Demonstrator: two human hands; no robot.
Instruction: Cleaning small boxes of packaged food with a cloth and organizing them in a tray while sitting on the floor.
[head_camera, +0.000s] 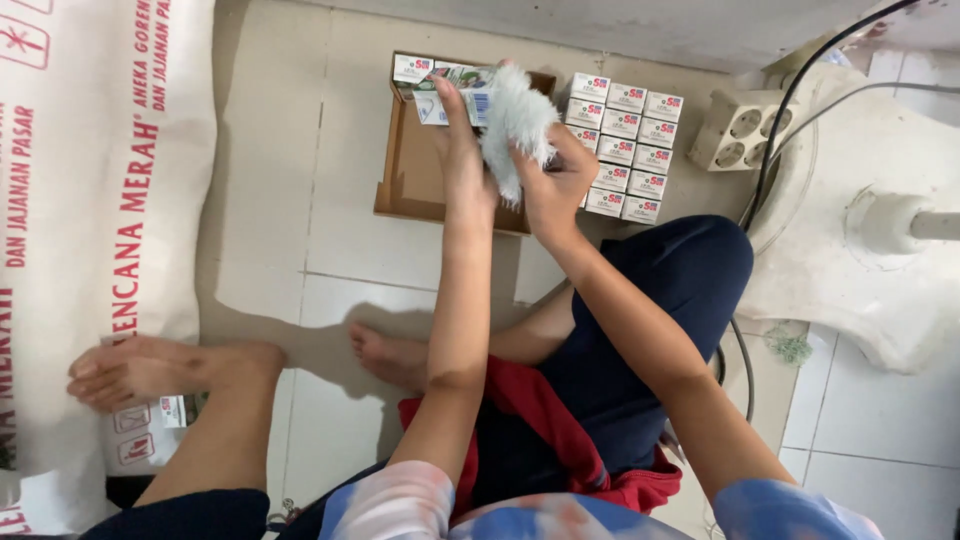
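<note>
My left hand holds a small white and green carton above a shallow brown cardboard tray on the tiled floor. My right hand grips a fluffy white cloth that presses against the carton's right side. One more small carton sits in the tray's far left corner. To the right of the tray, several matching small cartons stand packed in neat rows on the floor.
A beige multi-socket power strip with a black cable lies at the far right, beside a white fan base. A large white cardboard box with red print fills the left. Another person's bare foot rests at lower left.
</note>
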